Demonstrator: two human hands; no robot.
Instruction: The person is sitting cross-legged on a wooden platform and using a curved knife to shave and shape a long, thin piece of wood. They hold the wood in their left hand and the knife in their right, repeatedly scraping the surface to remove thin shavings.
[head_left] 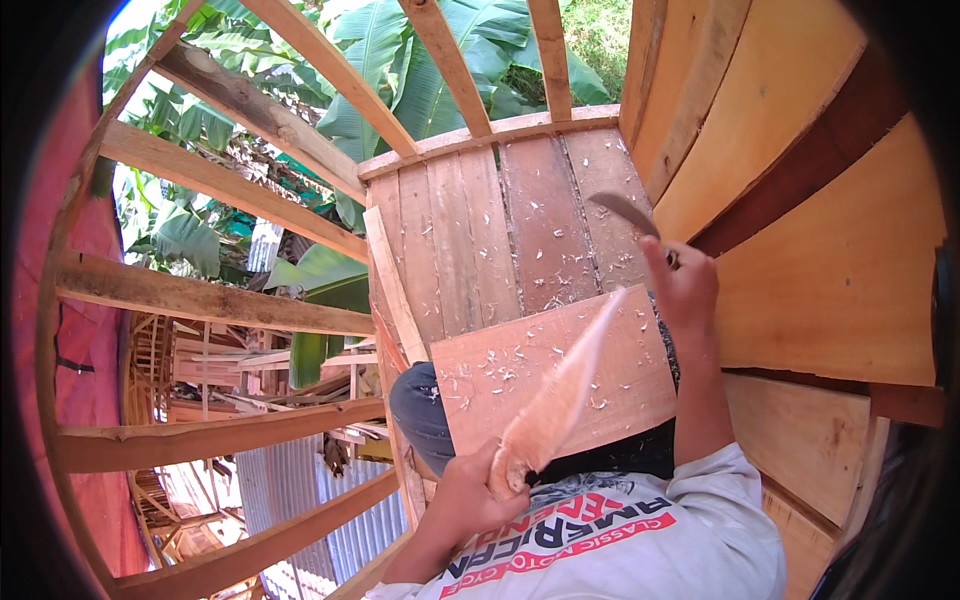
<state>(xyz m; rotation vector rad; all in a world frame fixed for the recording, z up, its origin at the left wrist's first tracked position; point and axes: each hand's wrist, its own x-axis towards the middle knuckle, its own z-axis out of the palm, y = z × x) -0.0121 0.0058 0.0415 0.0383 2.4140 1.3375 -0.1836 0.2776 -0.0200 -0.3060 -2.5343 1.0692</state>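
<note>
My left hand [466, 502] is closed around the thick, rough end of a pale carved piece of wood [552, 398]. The piece tapers to a thin point that slants up and to the right, above a flat wooden board [478, 372] across my lap. Curled shavings lie scattered on the board. My right hand [685, 290] is raised beyond the board's right edge, wrapped round the handle of a knife with a curved dark blade [624, 212]. The blade points up and left, apart from the carved wood. My fingers hide most of the handle.
Plank flooring [470, 235] strewn with shavings stretches ahead. Open wooden slats [220, 300] run along the left, with banana leaves [375, 75] and corrugated metal sheets [285, 500] outside. A panelled wooden wall [830, 270] stands close on the right. A narrow wood strip [396, 285] leans beside my left knee.
</note>
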